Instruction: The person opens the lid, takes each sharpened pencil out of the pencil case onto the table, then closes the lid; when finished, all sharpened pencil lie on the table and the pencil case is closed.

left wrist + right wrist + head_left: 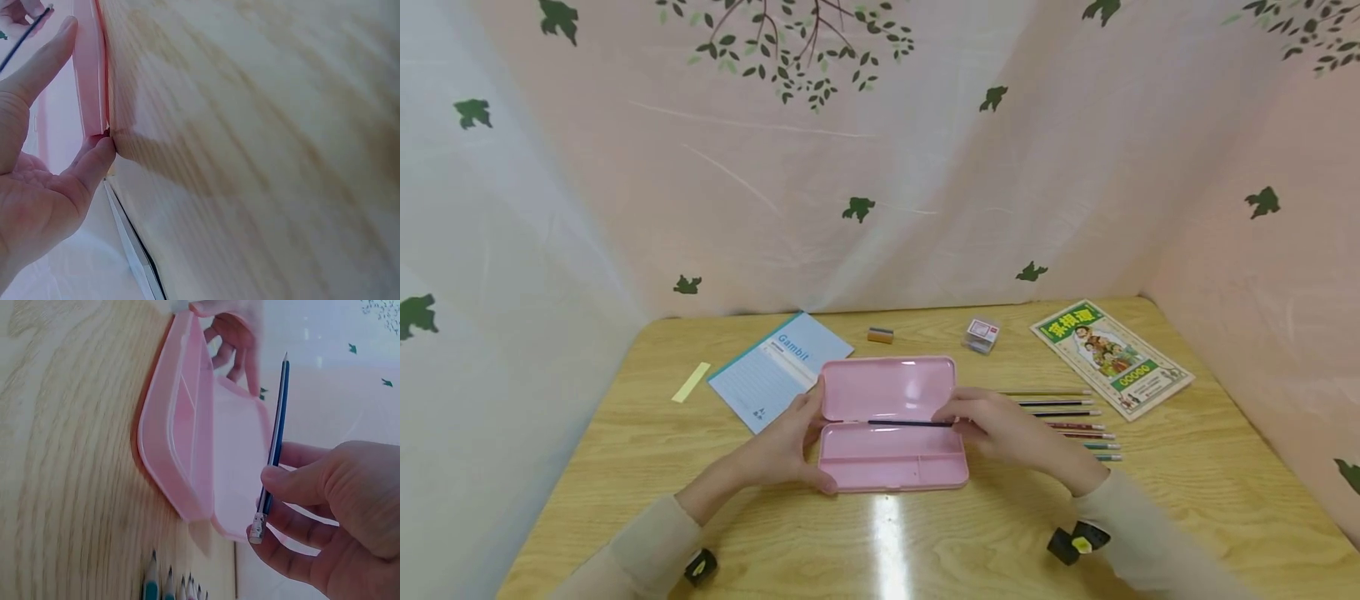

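Observation:
A pink pencil case lies on the table with its lid folded back; its base has a long compartment and smaller divided ones. My left hand holds the case at its left end, thumb by the front corner and fingers near the hinge. Between thumb and fingertips, my right hand pinches a dark blue pencil near its eraser end. That pencil is above the case, along the hinge side, its sharpened tip pointing left. In the left wrist view, the thumb stretches along the pink case wall.
Several pencils lie in a row right of the case. Behind are a blue notebook, a small orange-and-dark block, a small clear box and an illustrated booklet. A yellow strip lies at left.

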`<state>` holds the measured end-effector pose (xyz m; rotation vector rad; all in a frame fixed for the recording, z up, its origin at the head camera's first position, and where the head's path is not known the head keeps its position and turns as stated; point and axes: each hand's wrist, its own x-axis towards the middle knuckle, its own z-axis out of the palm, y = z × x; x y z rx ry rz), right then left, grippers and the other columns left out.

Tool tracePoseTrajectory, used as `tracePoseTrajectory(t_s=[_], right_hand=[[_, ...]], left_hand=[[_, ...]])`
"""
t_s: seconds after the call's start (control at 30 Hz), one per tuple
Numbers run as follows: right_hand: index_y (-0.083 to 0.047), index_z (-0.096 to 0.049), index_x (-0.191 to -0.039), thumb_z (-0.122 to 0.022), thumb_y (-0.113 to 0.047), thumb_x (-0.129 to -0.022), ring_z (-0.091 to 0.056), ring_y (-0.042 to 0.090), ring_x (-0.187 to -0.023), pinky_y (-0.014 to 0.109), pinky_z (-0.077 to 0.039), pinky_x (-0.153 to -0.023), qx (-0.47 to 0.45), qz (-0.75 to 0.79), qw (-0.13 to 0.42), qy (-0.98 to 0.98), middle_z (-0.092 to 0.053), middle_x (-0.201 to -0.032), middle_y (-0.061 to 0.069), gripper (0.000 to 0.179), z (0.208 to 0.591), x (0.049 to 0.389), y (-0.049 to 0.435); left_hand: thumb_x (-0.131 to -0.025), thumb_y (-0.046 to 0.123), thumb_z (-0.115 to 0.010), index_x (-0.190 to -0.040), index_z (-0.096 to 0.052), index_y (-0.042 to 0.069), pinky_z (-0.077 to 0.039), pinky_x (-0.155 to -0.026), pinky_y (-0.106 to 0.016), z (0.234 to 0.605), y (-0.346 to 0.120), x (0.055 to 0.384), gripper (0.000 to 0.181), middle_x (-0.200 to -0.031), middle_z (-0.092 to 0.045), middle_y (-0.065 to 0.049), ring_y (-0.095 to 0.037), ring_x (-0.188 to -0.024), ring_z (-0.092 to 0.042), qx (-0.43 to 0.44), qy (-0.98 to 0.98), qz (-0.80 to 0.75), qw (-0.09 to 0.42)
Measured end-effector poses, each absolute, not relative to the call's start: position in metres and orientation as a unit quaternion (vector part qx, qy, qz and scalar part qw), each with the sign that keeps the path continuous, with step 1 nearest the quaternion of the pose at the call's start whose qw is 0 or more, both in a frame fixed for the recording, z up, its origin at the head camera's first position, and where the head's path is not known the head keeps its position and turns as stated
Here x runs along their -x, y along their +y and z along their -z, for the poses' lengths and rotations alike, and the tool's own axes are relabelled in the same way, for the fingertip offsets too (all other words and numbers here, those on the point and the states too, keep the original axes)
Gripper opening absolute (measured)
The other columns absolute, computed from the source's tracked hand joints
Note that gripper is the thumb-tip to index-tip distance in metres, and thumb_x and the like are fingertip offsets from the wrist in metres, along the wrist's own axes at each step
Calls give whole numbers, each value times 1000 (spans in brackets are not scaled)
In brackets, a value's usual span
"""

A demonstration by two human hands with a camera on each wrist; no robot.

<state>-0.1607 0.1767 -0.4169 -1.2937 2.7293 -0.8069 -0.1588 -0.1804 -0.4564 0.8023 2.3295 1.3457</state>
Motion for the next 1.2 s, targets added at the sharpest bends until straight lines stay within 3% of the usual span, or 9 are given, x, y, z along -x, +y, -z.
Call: tracePoseTrajectory(t_s=[0.17,0.33,0.57,0.87,1.2], right_hand=[[-10,-74,-112,-66,11,-91,-62,11,-87,27,-57,-72,401,282,37,871,-68,-103,1,30,415,158,204],[-10,-73,-112,-68,9,-92,-60,4,-85,24,-57,-70,392,283,38,875,-68,-99,1,28,415,152,233],[-14,-74,-113,-73,8,-87,-61,3,-85,24,-55,-66,406,288,4,867,-69,-101,-6,35,416,141,271],[-11,-75,-106,-78,13,-78,-64,9,-87,25,-56,-67,425,268,-26,864,-70,-100,-4,38,434,128,311],[-19,-78,-99,-85,12,-62,-64,7,-87,6,-45,-82,426,207,-132,871,-67,-99,-10,49,452,118,343]], left_hand=[[-62,23,-100,-161,14,12,-39,-113,-36,454,-179,158,152,-161,-7,-24,-29,-128,-53,-281,821,-468,167],[-62,25,-100,-161,13,11,-39,-113,-35,453,-179,157,151,-162,-6,-22,-27,-127,-54,-276,827,-461,167],[-62,26,-100,-162,13,16,-39,-113,-34,456,-180,158,151,-161,-9,-21,-27,-126,-55,-277,826,-463,162],[-60,28,-101,-162,12,16,-39,-113,-33,457,-180,159,152,-158,-16,-21,-26,-125,-56,-280,827,-462,156],[-63,26,-100,-163,9,23,-39,-113,-36,460,-180,159,148,-160,-13,-19,-28,-127,-53,-276,817,-480,163]])
